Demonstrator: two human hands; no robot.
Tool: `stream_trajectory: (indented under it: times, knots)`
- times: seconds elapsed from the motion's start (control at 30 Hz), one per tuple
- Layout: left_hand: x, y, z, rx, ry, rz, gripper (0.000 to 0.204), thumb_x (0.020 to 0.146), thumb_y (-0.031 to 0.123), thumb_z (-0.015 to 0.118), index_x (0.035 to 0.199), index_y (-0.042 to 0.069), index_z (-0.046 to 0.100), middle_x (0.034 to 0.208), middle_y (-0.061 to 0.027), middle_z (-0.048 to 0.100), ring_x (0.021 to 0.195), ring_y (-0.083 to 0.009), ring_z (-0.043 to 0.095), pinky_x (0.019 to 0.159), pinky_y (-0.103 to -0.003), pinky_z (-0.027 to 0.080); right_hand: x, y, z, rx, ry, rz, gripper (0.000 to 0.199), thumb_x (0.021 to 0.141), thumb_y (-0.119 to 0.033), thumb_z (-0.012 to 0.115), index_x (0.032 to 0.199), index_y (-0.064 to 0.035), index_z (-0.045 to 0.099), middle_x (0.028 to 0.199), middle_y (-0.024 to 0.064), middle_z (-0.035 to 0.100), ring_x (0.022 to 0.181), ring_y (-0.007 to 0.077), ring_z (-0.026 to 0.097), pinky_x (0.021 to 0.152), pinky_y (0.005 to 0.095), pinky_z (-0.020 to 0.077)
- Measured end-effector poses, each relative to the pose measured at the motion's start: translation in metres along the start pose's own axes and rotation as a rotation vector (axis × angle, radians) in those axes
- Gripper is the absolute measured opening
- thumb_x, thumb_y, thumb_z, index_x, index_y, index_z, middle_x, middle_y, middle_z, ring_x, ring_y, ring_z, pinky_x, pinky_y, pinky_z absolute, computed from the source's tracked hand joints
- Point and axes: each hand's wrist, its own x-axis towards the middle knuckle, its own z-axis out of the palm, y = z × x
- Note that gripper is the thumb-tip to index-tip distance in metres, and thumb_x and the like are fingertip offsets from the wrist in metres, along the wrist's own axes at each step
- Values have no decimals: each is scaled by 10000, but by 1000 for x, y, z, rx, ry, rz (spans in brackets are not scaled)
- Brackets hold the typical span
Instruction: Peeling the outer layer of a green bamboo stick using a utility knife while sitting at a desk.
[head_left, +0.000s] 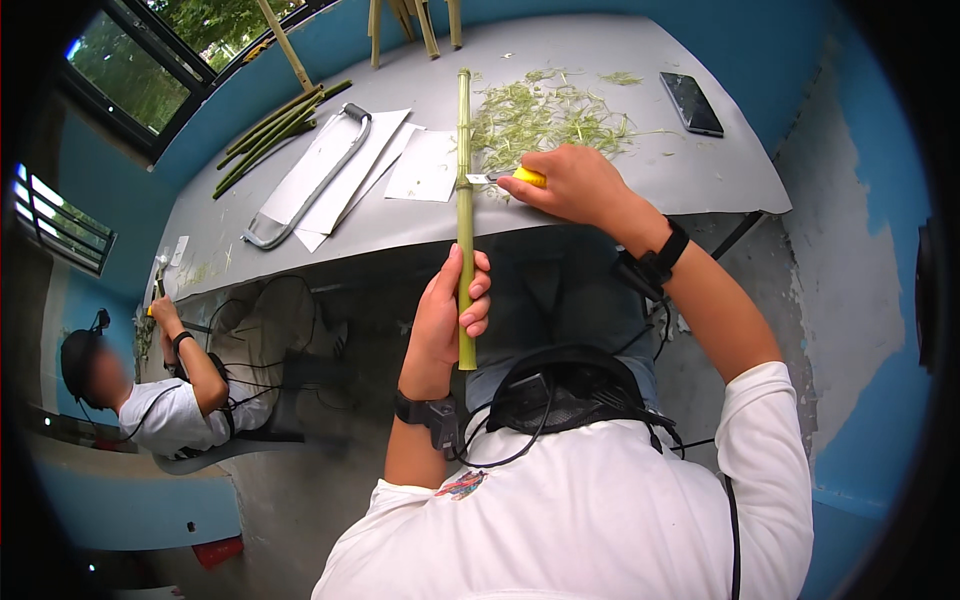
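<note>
A green bamboo stick (465,220) runs lengthwise away from me, its far part over the grey table and its near end past the table's edge. My left hand (448,308) wraps round its lower part. In my right hand (578,185) is a utility knife (530,177) with a yellow handle, closed in my fingers. Its blade meets the stick near a joint, just above the table's front edge. The stick's upper part looks paler and scraped. Thin green shavings (540,122) lie in a loose heap to the right of the stick.
Left of the stick, a hacksaw (310,185) lies on white paper sheets (425,165). Several dark green stalks (265,140) rest farther left. A black phone (691,104) lies at the table's right (715,165). Another person (175,400) sits at the left, holding a tool.
</note>
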Motion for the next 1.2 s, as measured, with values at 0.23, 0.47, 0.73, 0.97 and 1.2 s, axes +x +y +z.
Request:
stream_trajectory:
  times: [0.23, 0.47, 0.73, 0.97, 1.2]
  knots:
    - [4, -7, -5, 227, 36, 47, 432, 1221, 558, 440, 1088, 156, 524, 772, 44, 437, 471, -26, 322, 398, -207, 284, -3, 2, 5, 37, 64, -104, 615, 1075, -606, 687, 772, -74, 623, 647, 180, 628, 621, 434, 651, 602, 535, 501]
    - [7, -13, -6, 394, 27, 48, 465, 1220, 590, 401, 1055, 165, 489, 760, 45, 414, 482, -34, 299, 410, -224, 252, -1, 0, 4, 52, 14, -114, 616, 1082, -624, 669, 794, -81, 643, 661, 179, 645, 643, 429, 672, 612, 534, 516]
    - [10, -15, -8, 313, 1, 33, 471, 1224, 582, 387, 1043, 158, 482, 747, 41, 410, 487, -36, 289, 408, -233, 248, 0, 0, 6, 6, -17, -44, 666, 1083, -682, 624, 808, -79, 690, 689, 185, 693, 692, 433, 718, 640, 548, 556]
    - [5, -13, -7, 312, -23, 11, 488, 1216, 603, 399, 1037, 157, 481, 739, 42, 404, 485, -33, 284, 401, -229, 247, 1, 5, 15, -35, 139, 38, 660, 1087, -680, 620, 826, -77, 683, 672, 176, 692, 658, 431, 715, 610, 543, 556]
    - [5, -9, -9, 291, -39, -11, 492, 1215, 602, 406, 1034, 150, 480, 735, 42, 404, 479, -29, 289, 399, -229, 252, -1, 1, 4, 35, 46, -75, 683, 1058, -688, 657, 765, -71, 679, 663, 182, 683, 634, 436, 704, 609, 531, 566]
